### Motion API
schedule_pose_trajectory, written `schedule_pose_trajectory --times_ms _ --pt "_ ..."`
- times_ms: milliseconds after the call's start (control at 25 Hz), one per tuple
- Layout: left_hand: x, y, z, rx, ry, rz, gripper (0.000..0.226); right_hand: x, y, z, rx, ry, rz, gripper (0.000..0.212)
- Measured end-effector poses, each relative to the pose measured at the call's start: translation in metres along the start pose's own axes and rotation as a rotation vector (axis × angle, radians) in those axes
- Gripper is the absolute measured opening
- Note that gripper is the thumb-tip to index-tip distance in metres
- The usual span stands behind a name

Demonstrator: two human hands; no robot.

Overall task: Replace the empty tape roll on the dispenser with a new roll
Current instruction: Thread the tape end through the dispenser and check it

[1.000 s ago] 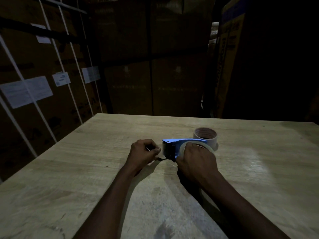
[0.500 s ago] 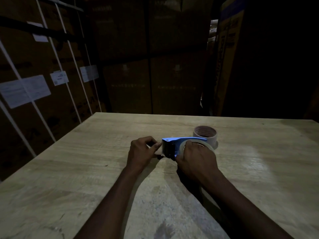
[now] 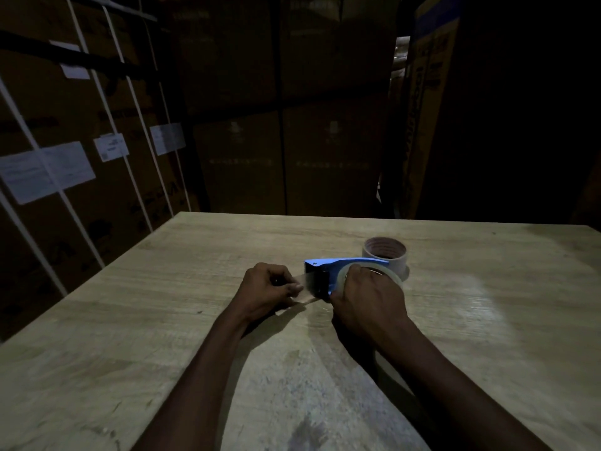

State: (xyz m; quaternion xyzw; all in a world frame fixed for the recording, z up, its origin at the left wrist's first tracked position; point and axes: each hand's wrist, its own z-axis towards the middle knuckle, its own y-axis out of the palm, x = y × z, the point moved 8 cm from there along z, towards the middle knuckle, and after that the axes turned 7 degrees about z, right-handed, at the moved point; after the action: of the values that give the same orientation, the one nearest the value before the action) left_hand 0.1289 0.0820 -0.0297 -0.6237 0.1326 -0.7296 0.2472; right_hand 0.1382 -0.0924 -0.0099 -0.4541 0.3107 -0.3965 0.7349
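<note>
A blue tape dispenser (image 3: pixel 328 263) lies on the wooden table (image 3: pixel 162 320) with a clear tape roll (image 3: pixel 390 275) mounted in it. My right hand (image 3: pixel 367 301) covers the roll and the dispenser's body, gripping them. To the left, my left hand (image 3: pixel 270 288) pinches the free end of the clear tape strip (image 3: pixel 305 284), which stretches out past the dispenser's toothed blade. Just behind the dispenser stands an empty cardboard tape core (image 3: pixel 385 253), upright on the table.
Stacked cardboard boxes (image 3: pixel 286 125) stand behind the table's far edge. Strapped boxes with paper labels (image 3: pixel 48 170) rise along the left side. The room is dim, and the right background is dark.
My left hand has taken the tape end at the blade and drawn a short strip out leftwards. My right hand stays on the roll and dispenser.
</note>
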Motion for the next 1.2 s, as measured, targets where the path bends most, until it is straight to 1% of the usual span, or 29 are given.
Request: schedule_pose_trajectory --times_ms 80,240,400,480,560,760,1040,1200 --pt "-0.006 -0.004 0.003 0.094 -0.025 -0.016 0.024 -0.003 0.0 -0.001 -0.02 -0.024 -0.025 0.029" --pt "-0.01 -0.007 0.008 0.223 0.016 0.096 0.023 -0.008 -0.005 -0.003 -0.001 -0.064 -0.045 0.021" --pt "-0.008 -0.008 0.009 0.315 0.019 0.193 0.018 0.005 -0.006 -0.001 0.004 0.09 0.117 0.024" --pt "-0.006 -0.005 0.01 0.331 0.022 0.235 0.014 0.007 -0.007 -0.001 0.017 0.123 0.147 0.025" --pt "-0.003 -0.002 0.011 0.345 0.017 0.272 0.005 0.006 -0.007 -0.002 0.017 0.127 0.145 0.027" --pt "-0.001 0.002 0.014 0.356 -0.008 0.316 0.011 0.007 -0.009 -0.002 0.021 0.147 0.158 0.028" --pt "0.0 0.004 0.014 0.379 0.002 0.328 0.009 0.005 -0.009 -0.002 0.032 0.116 0.124 0.029" --pt "-0.002 0.005 0.014 0.378 0.0 0.328 0.011 0.008 -0.008 -0.002 0.036 0.134 0.139 0.029"
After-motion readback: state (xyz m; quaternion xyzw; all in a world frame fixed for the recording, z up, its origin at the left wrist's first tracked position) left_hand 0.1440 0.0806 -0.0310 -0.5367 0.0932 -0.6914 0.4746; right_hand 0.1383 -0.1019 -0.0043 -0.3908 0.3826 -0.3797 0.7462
